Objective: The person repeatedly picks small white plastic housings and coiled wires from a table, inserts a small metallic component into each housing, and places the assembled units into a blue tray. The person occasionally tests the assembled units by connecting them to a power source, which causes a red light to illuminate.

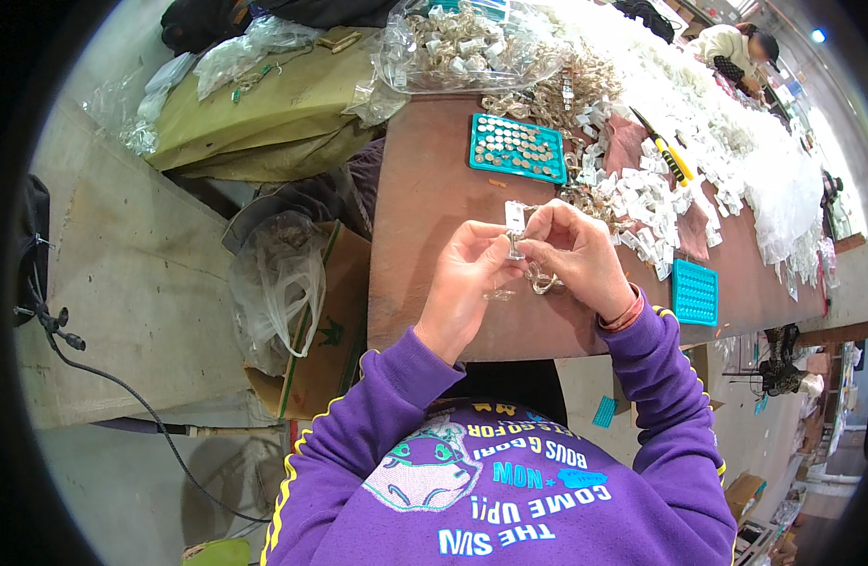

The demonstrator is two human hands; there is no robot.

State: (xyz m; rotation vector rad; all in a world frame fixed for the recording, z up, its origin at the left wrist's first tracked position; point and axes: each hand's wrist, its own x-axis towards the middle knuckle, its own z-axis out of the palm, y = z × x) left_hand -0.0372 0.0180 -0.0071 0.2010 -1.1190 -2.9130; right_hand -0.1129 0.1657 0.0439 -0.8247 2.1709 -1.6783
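Observation:
Both hands meet over the near part of the brown table, pinching a small piece with a white tag [515,215] and a shiny narrow part below it. My left hand [467,274] grips it from the left, thumb against fingertips. From the right, my right hand [575,255] closes thumb and fingers on the same piece. A loop of thin pale cord [544,280] hangs beneath the right fingers. Just beyond the hands lies a teal tray [519,173] holding many round silver discs. Small white tagged pieces [632,212] are heaped to the right.
A second teal tray [695,292] lies at the right, near the table's edge. A tool with yellow-and-black handles [679,162] rests on the heap. Clear bags of pieces [472,57] stand at the back. Left are a cardboard box [349,292] and plastic bag [278,283]. Another person [726,47] works far right.

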